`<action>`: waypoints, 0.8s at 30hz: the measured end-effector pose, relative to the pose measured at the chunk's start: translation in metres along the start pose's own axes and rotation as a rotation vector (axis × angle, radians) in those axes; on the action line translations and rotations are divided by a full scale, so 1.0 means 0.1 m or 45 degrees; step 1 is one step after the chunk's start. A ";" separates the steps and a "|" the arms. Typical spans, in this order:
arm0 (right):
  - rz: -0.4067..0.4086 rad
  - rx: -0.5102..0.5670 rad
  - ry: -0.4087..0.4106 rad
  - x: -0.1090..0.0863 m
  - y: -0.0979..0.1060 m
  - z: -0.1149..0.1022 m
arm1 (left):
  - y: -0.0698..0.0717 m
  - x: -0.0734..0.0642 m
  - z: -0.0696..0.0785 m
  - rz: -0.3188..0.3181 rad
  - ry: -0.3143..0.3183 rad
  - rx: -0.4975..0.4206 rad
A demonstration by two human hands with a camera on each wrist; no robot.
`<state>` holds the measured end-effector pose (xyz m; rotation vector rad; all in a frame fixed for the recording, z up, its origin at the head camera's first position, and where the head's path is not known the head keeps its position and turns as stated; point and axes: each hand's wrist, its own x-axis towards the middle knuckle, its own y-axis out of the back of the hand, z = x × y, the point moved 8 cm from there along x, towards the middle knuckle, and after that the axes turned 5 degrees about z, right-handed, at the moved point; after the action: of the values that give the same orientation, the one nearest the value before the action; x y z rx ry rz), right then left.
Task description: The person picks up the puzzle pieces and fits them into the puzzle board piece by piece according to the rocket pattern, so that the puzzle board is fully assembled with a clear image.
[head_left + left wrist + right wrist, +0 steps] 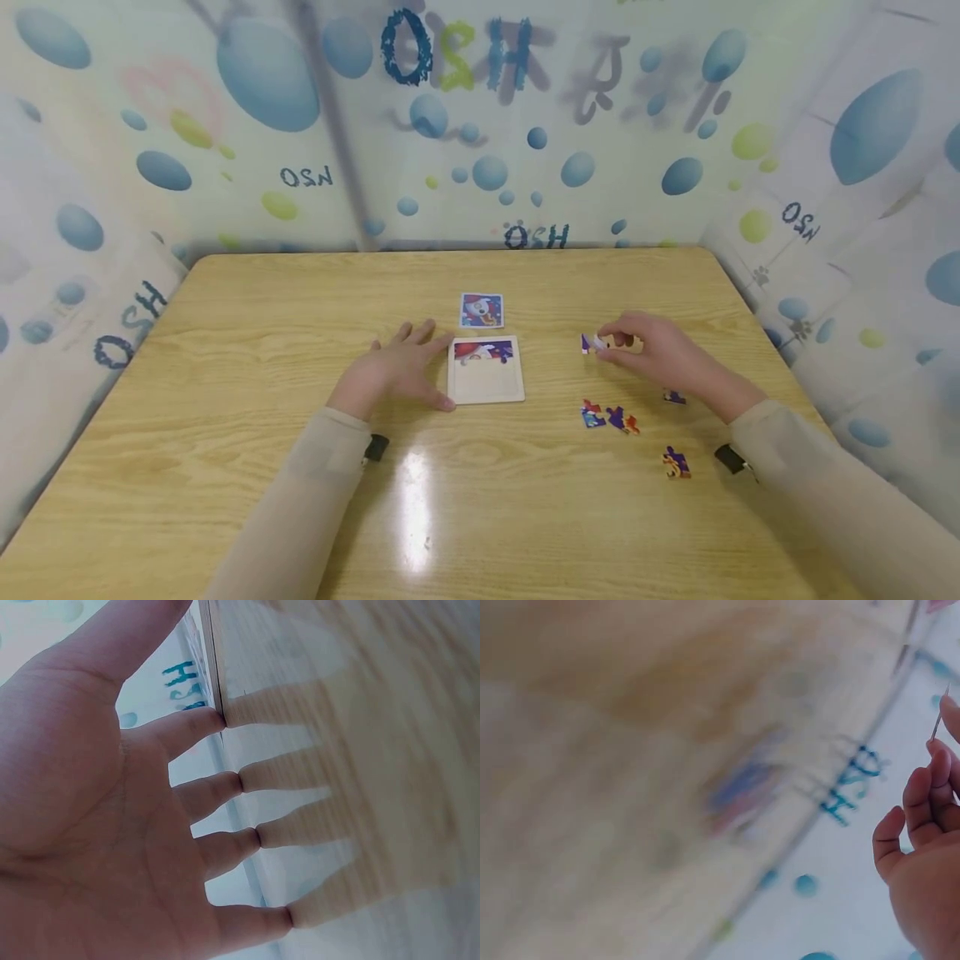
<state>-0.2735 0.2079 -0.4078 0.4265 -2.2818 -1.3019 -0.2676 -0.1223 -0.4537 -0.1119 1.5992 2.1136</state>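
Note:
My left hand (401, 371) rests on the table with its fingers spread, thumb and forefinger at the left edge of a square puzzle tray (487, 387). In the left wrist view its fingertips (281, 919) touch the glossy tabletop. Joined jigsaw pieces (483, 350) fill the upper part of the tray; the lower part is bare. To the right, my right hand (648, 350) pinches a jigsaw piece (600, 342) between thumb and fingertips, showing white and purple. The right wrist view catches this piece (939, 720) edge-on, as a thin sliver above the table.
A picture card (482, 310) lies just behind the tray. Loose jigsaw pieces are scattered on the right: a red and blue one (592, 414), a purple one (617, 418) beside an orange bit (632, 425), one under the right wrist (674, 397), another nearer (676, 462). Printed curtains surround the table.

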 end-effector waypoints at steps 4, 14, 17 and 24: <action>-0.049 -0.010 -0.011 0.18 -0.04 -0.22 | 0.00 0.01 0.00 0.001 0.002 -0.006; -0.181 0.072 -0.008 0.56 -0.37 -0.71 | -0.02 0.02 0.00 -0.001 -0.003 -0.030; -0.202 0.080 0.010 0.65 -0.44 -0.82 | -0.02 0.02 0.00 -0.004 -0.003 -0.028; -0.262 0.106 -0.010 0.82 -0.65 -0.95 | 0.00 0.01 0.01 -0.007 0.006 -0.014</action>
<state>-0.2879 0.0674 -0.4019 0.7028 -2.3547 -1.3088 -0.2684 -0.1209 -0.4541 -0.1247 1.5884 2.1201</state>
